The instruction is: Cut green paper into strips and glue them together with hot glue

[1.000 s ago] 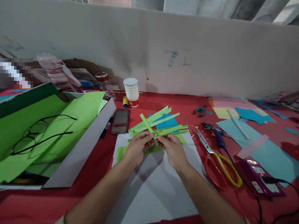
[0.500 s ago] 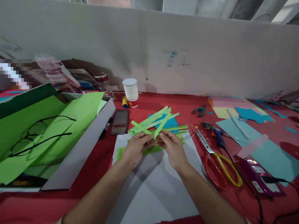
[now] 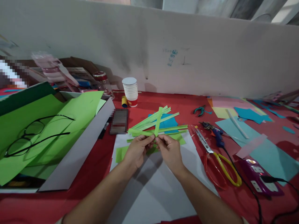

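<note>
My left hand (image 3: 137,150) and my right hand (image 3: 170,150) meet above a white sheet (image 3: 149,199), fingertips pinched close together. Between them they grip a light green paper strip (image 3: 158,121). One part of it stands up and away from me; another part seems to run left from the pinch, and the fold itself is hidden by my fingers. Just beyond lie several more green paper strips (image 3: 144,120), fanned over a blue paper piece (image 3: 171,121). Under my hands, wider green paper (image 3: 120,154) rests on the white sheet.
Scissors (image 3: 218,158) with red and yellow handles lie right of the sheet, near a glue gun (image 3: 218,137) and a purple power strip (image 3: 260,177). Stacked paper cups (image 3: 130,90) stand at the back. At left, a box (image 3: 77,155) holds green paper and glasses (image 3: 30,137).
The raised part of the strip has swung from leaning right to nearly upright, and its left part has dropped lower. My hands stay pinched together in almost the same place.
</note>
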A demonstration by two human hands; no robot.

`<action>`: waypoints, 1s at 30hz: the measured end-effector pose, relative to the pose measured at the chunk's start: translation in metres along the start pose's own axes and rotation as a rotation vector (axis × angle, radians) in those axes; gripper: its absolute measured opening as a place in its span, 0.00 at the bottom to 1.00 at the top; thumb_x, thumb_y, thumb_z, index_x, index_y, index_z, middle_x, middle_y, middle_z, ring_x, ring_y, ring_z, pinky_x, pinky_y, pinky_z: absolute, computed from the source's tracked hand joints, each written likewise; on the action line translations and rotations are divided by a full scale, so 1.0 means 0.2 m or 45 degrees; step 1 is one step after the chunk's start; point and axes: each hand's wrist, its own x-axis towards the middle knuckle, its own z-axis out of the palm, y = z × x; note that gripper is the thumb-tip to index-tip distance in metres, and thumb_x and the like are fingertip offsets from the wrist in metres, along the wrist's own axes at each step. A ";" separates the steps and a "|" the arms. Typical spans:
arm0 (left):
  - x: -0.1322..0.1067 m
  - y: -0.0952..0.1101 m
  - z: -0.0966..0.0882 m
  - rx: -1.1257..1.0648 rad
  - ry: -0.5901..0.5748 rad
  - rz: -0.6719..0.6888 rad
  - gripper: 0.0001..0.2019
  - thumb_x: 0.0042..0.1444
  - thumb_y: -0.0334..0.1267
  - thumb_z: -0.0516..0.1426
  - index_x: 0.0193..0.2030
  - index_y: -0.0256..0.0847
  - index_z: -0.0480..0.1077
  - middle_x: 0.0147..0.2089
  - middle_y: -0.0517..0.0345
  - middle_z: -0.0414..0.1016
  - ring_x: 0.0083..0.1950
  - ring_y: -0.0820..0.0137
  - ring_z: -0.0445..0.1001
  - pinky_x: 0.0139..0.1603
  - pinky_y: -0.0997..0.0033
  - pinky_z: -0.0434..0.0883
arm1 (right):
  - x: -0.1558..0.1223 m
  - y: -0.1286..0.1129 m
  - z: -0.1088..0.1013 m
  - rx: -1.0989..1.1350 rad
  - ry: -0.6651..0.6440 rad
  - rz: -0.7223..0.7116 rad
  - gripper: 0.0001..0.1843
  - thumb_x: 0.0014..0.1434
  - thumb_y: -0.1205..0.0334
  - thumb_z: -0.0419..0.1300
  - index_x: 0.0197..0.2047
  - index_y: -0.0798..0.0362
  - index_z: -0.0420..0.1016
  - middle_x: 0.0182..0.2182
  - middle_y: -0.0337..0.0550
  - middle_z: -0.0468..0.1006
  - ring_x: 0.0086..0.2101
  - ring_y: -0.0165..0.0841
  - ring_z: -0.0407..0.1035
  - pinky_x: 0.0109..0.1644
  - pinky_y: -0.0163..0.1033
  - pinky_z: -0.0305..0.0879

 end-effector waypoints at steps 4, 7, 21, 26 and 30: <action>0.00 0.00 0.00 0.043 -0.067 0.025 0.10 0.36 0.37 0.70 0.21 0.34 0.74 0.20 0.61 0.71 0.23 0.78 0.65 0.28 0.76 0.65 | 0.01 -0.01 0.00 0.156 -0.016 0.120 0.09 0.55 0.56 0.59 0.27 0.51 0.73 0.20 0.35 0.71 0.22 0.30 0.66 0.28 0.34 0.62; -0.01 0.00 0.01 0.020 -0.103 0.010 0.10 0.36 0.37 0.69 0.20 0.35 0.73 0.20 0.61 0.70 0.23 0.77 0.65 0.29 0.75 0.65 | 0.01 -0.01 0.01 0.331 -0.032 0.230 0.10 0.52 0.55 0.60 0.26 0.52 0.73 0.19 0.35 0.70 0.21 0.28 0.64 0.25 0.33 0.60; 0.00 0.02 -0.01 0.107 -0.058 -0.013 0.12 0.34 0.39 0.70 0.23 0.35 0.76 0.24 0.57 0.75 0.25 0.76 0.68 0.30 0.76 0.66 | 0.00 -0.02 0.01 0.273 0.026 0.055 0.07 0.54 0.59 0.61 0.37 0.51 0.75 0.31 0.40 0.77 0.32 0.32 0.70 0.38 0.36 0.67; 0.01 0.00 -0.02 0.187 -0.116 0.135 0.11 0.36 0.40 0.69 0.25 0.35 0.77 0.24 0.56 0.76 0.28 0.73 0.70 0.33 0.73 0.67 | 0.01 -0.01 0.01 0.360 0.066 0.183 0.09 0.51 0.56 0.64 0.33 0.52 0.77 0.25 0.38 0.77 0.26 0.32 0.70 0.33 0.37 0.69; 0.00 0.00 -0.03 0.237 -0.168 0.215 0.09 0.40 0.38 0.67 0.27 0.36 0.77 0.27 0.56 0.77 0.30 0.71 0.71 0.36 0.70 0.68 | 0.03 0.00 0.01 0.501 0.079 0.318 0.10 0.47 0.55 0.66 0.29 0.53 0.77 0.23 0.37 0.76 0.24 0.30 0.69 0.31 0.36 0.68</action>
